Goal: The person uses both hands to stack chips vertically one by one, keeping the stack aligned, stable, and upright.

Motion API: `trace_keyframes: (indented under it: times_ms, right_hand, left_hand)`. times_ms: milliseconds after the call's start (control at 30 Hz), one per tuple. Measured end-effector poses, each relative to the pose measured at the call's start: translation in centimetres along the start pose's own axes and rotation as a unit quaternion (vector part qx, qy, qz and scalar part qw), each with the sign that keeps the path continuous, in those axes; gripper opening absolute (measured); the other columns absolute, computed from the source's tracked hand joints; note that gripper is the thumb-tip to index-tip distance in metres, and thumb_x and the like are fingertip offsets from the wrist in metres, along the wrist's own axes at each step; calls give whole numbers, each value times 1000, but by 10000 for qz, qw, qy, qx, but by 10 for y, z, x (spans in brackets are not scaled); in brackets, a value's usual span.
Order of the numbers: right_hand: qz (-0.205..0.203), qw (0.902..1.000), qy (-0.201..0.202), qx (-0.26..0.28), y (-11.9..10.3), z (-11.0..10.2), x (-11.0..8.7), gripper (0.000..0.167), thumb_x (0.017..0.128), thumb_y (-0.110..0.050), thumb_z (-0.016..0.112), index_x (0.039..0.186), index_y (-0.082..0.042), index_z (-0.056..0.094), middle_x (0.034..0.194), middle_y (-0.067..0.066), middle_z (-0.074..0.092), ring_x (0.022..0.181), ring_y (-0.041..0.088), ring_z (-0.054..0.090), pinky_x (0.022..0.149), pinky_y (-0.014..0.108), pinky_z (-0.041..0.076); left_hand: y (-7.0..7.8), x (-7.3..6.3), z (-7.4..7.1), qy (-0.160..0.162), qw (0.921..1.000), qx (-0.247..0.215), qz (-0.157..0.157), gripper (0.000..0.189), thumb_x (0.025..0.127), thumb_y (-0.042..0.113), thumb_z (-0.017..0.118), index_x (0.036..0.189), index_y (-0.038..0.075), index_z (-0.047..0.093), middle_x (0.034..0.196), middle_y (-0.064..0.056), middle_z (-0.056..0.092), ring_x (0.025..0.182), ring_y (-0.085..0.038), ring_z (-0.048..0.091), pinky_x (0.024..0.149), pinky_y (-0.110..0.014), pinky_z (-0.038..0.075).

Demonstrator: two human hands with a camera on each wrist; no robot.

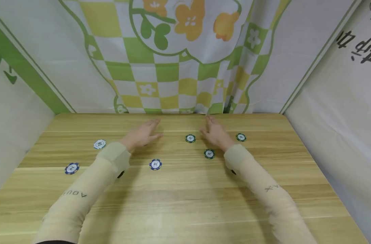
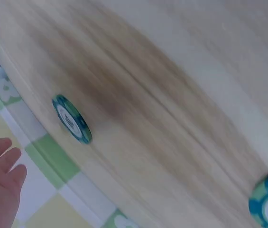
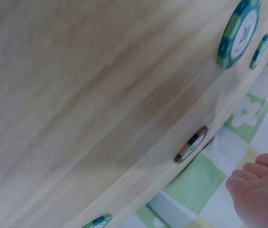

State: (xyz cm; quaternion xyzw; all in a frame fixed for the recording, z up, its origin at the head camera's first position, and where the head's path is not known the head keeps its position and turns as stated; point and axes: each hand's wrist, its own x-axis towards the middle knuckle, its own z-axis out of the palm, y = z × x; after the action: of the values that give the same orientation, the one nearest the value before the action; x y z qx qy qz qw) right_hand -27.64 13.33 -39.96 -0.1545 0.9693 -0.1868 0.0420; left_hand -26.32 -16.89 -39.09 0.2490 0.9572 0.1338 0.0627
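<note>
My left hand (image 1: 142, 135) reaches over the far part of the wooden table with thumb and fingers apart, holding nothing. To its right, my right hand (image 1: 215, 134) stretches toward the far edge, fingers extended and also holding nothing. Between them lies a green poker chip (image 1: 190, 138), with another green chip marked 20 (image 1: 209, 154) nearer. A third green chip (image 1: 241, 137) is right of the right hand. A blue chip marked 10 (image 1: 156, 164) lies in front of the left hand. In the right wrist view, a red-and-black chip (image 3: 190, 145) lies close to the table edge.
Left of the left sleeve are a light-blue chip (image 1: 100, 144) and a dark-blue chip (image 1: 71, 168). Dark chip edges peek out beside both sleeves, mostly hidden. A green-and-yellow checked curtain (image 1: 168, 73) hangs at the table's (image 1: 173, 206) far edge; white cloth flanks both sides.
</note>
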Motion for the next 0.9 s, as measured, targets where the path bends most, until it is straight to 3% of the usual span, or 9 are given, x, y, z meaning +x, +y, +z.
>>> trace_keyframes:
  times_ms: [167,367,633,900]
  right_hand:
    - [-227,9995,-186,124,-8,6,-5,64,94,-32,46,142,1,20,146,20,23,133,33,23,109,40,18]
    - [-392,9975,-404,438,-19,12,-11,57,95,-25,47,139,4,27,140,21,34,129,31,32,105,40,27]
    - [-69,9968,-344,720,-29,19,-5,41,91,-14,55,126,5,48,120,20,55,109,28,55,88,37,46]
    - [376,9910,-264,1257,-30,22,7,35,87,-12,60,117,5,56,112,17,60,105,26,56,85,35,47]
  left_hand:
    - [12,-1,6,-48,9992,-399,78,70,93,38,48,141,-4,20,144,-23,25,131,-38,25,107,-48,18]
    - [29,4,14,-35,9892,-1467,70,65,92,27,52,138,-8,23,143,-24,25,131,-39,24,107,-47,17]
    - [48,20,19,143,9729,-2287,-316,55,87,14,59,130,-12,36,128,-27,45,115,-37,47,97,-43,38]
    - [63,36,22,267,9556,-2794,-897,46,84,6,62,124,-12,45,117,-24,54,106,-32,53,91,-36,44]
